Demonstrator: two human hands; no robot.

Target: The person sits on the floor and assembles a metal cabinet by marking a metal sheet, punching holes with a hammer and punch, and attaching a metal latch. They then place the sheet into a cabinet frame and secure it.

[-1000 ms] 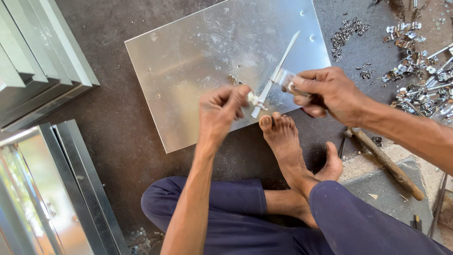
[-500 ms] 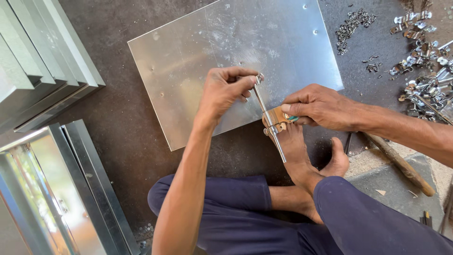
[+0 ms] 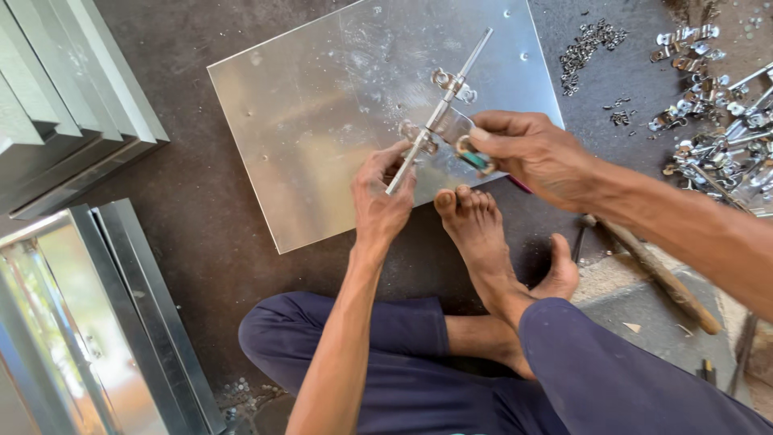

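A shiny metal sheet [image 3: 322, 121] lies flat on the dark floor. Over its near edge I hold a slim metal rod [image 3: 441, 109] with small metal brackets on it. My left hand [image 3: 382, 193] grips the rod's lower end. My right hand [image 3: 527, 153] pinches a bracket plate on the rod's middle and also holds a small tool with a green and pink handle [image 3: 483, 163]. My bare foot [image 3: 475, 234] rests on the floor just below both hands, its toes at the sheet's edge.
Folded grey metal panels [image 3: 64, 105] are stacked at the left, and a metal frame [image 3: 105, 322] lies below them. A pile of small metal fittings [image 3: 717, 105] lies at the top right. A wooden-handled tool [image 3: 656, 270] lies on the floor at the right.
The rod has swung from pointing down toward my foot to pointing up and away over the sheet. My left hand now grips its lower end and my right hand has shifted right.
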